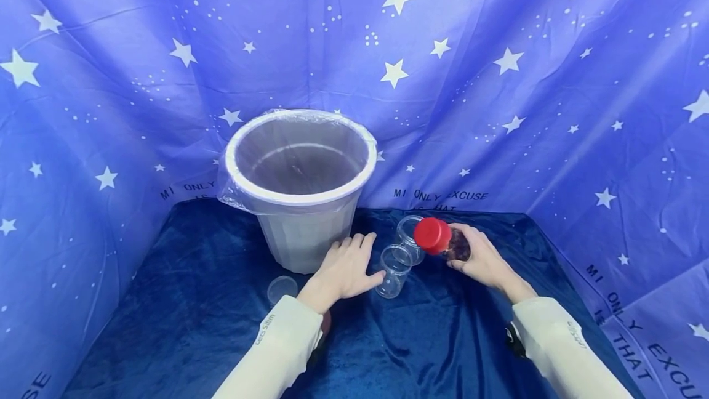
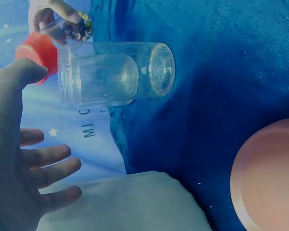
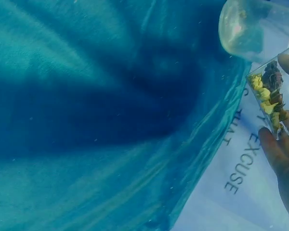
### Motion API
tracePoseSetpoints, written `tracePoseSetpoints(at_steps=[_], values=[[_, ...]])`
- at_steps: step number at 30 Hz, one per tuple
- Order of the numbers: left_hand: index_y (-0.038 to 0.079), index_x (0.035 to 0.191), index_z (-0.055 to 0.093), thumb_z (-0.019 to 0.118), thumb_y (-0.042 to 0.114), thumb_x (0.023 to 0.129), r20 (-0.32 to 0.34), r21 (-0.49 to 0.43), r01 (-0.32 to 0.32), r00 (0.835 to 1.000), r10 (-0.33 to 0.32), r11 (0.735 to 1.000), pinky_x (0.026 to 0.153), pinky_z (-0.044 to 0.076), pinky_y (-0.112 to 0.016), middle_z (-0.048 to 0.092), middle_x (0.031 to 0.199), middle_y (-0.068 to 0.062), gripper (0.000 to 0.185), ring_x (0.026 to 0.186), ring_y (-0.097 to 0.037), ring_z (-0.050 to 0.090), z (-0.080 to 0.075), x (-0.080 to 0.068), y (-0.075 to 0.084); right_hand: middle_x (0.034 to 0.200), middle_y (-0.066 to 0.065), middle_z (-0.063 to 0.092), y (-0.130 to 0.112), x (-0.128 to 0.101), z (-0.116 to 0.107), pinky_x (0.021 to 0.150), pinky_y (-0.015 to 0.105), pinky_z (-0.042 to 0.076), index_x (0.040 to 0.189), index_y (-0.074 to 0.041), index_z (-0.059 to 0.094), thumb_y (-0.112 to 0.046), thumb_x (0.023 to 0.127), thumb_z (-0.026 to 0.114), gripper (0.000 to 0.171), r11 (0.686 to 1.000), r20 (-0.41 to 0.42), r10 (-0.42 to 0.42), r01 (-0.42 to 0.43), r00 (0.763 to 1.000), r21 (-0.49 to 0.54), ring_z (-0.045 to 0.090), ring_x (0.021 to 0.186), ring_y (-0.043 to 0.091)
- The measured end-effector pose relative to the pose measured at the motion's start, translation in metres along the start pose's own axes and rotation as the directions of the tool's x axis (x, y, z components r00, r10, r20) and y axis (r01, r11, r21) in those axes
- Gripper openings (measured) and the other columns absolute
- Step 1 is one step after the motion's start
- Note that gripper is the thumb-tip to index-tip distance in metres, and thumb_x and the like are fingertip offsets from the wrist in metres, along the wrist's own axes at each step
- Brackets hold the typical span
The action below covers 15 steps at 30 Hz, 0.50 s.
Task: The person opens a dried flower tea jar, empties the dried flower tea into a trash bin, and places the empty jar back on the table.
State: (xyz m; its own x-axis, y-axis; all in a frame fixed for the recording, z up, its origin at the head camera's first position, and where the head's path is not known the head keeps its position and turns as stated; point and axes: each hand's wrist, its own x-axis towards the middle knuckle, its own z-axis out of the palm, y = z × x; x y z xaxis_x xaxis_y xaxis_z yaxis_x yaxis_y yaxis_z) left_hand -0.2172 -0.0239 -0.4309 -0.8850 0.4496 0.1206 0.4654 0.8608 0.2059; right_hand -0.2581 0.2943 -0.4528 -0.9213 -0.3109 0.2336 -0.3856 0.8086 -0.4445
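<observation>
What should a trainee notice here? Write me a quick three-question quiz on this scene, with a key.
1. Which hand holds the jar with the red lid?
2. Fill in the missing words: the bucket is lined with a clear ____ ____.
3. True or false: in the head view, the bucket stands to the left of the clear jars.

Key:
1. The right hand.
2. plastic bag.
3. True.
</observation>
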Motion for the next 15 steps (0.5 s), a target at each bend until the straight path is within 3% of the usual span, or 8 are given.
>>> tracePoseSetpoints(at_steps=[8,15], values=[[0.009,0.148,0.038,0.058,0.054,0.088,-0.04,-0.012,-0.032,0.999,0.031,0.999,0.096,0.049,-0.045,0.06,0.132,-0.011,0.077,0.118,-0.029,0.06,-0.005,0.001,0.006,0.123,0.023,0.06,-0.008,0.004,-0.008,0.095,0.058,0.04,0.134,-0.004,0.052,-0.009,0.066,0.083,0.075,0.998,-0.023,-0.059,0.059,0.998,-0.014,0.054,0.114,0.039],[0.011,0.15,0.034,0.059,0.053,0.087,-0.094,-0.008,-0.059,0.994,0.058,0.998,0.093,0.051,-0.045,0.063,0.127,-0.01,0.08,0.11,-0.027,0.063,-0.007,0.003,0.009,0.127,0.021,0.057,-0.019,0.009,-0.016,0.1,0.06,0.039,0.137,-0.007,0.051,-0.007,0.07,0.082,0.074,0.999,0.01,-0.044,0.044,0.999,0.011,0.051,0.119,0.038]])
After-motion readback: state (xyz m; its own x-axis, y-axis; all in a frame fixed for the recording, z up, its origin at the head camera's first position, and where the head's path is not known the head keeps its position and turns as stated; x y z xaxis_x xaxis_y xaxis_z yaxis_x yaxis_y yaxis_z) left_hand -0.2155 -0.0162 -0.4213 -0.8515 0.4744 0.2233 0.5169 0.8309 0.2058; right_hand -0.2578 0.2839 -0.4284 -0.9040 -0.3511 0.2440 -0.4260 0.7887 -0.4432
